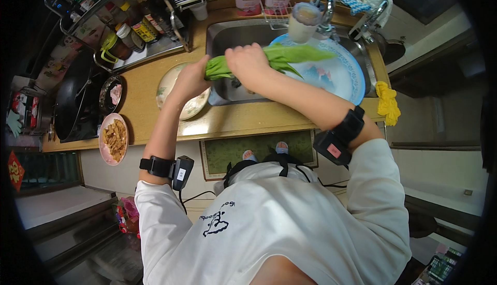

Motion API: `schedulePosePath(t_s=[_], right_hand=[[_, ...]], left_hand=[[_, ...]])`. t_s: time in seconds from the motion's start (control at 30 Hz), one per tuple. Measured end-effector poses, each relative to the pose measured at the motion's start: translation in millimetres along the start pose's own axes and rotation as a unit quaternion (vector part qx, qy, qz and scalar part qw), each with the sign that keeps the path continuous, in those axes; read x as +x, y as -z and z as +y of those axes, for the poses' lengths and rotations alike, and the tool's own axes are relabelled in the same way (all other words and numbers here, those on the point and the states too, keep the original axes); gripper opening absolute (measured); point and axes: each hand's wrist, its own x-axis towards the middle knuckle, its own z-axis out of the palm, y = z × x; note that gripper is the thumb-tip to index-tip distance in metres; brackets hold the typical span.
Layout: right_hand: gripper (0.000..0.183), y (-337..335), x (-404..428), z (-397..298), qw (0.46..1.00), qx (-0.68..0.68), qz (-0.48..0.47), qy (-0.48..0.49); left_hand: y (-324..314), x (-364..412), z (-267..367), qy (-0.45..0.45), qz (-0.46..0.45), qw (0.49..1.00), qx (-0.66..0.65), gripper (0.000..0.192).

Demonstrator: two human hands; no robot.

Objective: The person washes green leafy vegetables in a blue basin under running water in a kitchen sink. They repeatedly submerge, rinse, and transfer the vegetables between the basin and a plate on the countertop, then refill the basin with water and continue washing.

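Note:
My left hand (194,74) grips the stem end of a bunch of leafy green vegetables (289,55), above the right rim of a patterned plate (167,87). My right hand (248,63) is closed around the middle of the same bunch, over the stainless steel sink (219,38). The leaves point right, over a large white and blue basin (353,71) that rests in the sink. Dark bits lie on the sink floor below my right hand. The fingertips of both hands are partly hidden by the leaves and knuckles.
A faucet (329,9) and a cloudy plastic container (303,23) stand behind the basin. To the left are a plate of cooked food (113,139), a small pan with meat (112,94), a wok (72,98) and a rack of bottles (136,58). Yellow gloves (387,103) hang at the counter's right edge.

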Motion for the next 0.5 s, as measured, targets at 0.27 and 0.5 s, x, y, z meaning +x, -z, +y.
schedulePosePath(t_s=[0.27, 0.5], right_hand=[[0.014, -4, -96, 126, 0.998, 0.018, -0.053, -0.042], [0.048, -26, -134, 216, 0.989, 0.034, -0.147, -0.008]], left_hand=[[-64, 82, 104, -0.098, -0.066, 0.983, 0.141, 0.034], [-126, 132, 152, -0.061, -0.117, 0.981, 0.140, 0.043]])
